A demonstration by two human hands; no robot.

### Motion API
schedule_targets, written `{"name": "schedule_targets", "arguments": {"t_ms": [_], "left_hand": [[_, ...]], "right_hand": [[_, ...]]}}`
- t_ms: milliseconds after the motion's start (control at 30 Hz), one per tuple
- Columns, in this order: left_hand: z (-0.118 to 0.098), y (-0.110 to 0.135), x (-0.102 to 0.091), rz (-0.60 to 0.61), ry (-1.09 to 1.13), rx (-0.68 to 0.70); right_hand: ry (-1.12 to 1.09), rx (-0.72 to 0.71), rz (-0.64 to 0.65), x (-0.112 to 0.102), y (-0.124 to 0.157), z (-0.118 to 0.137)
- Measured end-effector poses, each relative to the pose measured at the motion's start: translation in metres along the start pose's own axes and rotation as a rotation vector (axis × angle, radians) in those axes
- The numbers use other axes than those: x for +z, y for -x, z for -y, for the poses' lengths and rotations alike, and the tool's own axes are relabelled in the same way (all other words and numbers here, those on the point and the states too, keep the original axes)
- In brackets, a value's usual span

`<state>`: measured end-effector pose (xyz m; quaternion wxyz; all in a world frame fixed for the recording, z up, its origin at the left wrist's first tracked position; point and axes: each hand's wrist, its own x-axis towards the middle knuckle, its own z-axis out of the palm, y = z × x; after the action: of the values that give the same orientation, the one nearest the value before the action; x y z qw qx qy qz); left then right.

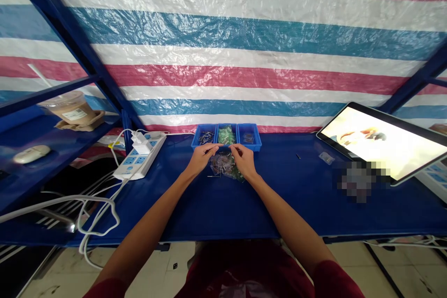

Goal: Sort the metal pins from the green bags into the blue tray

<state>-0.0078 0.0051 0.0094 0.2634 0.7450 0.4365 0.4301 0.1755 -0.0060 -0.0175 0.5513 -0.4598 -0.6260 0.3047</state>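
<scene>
My left hand (pixel 203 157) and my right hand (pixel 244 160) face each other just in front of three blue bins. Thumb and index finger are pinched together on each, and the fingertips nearly meet. Whatever lies between them is too small to make out. Below and between the hands lies a pile of clear plastic packets (pixel 222 164) with small brownish and dark pieces. The left bin (pixel 194 141) has thin dark metal pieces, the middle bin (pixel 226 145) holds green packets, and a few clear packets lie in the right bin (pixel 257 138).
On the blue table (pixel 293 205), a white power strip (pixel 138 160) with cables stands at left. A tilted screen (pixel 384 139) is at right, near a small clear packet (pixel 326 158) and a short dark rod (pixel 298 156). A drink cup (pixel 71 108) and a mouse (pixel 32 153) sit on the left shelf.
</scene>
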Motion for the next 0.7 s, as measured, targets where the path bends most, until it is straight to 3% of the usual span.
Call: {"name": "schedule_targets", "arguments": {"t_ms": [333, 567, 700], "left_hand": [[0.0041, 0.0004, 0.0023, -0.016, 0.161, -0.093], [0.0004, 0.0017, 0.0061, 0.074, 0.216, -0.147], [0.0050, -0.0015, 0.0070, 0.061, 0.290, -0.251]], "right_hand": [[0.025, -0.056, 0.010, -0.0002, 0.0006, 0.0023], [0.034, -0.086, 0.053, 0.0011, 0.0016, 0.0031], [0.040, -0.091, 0.039, 0.0004, 0.0011, 0.0028]]}}
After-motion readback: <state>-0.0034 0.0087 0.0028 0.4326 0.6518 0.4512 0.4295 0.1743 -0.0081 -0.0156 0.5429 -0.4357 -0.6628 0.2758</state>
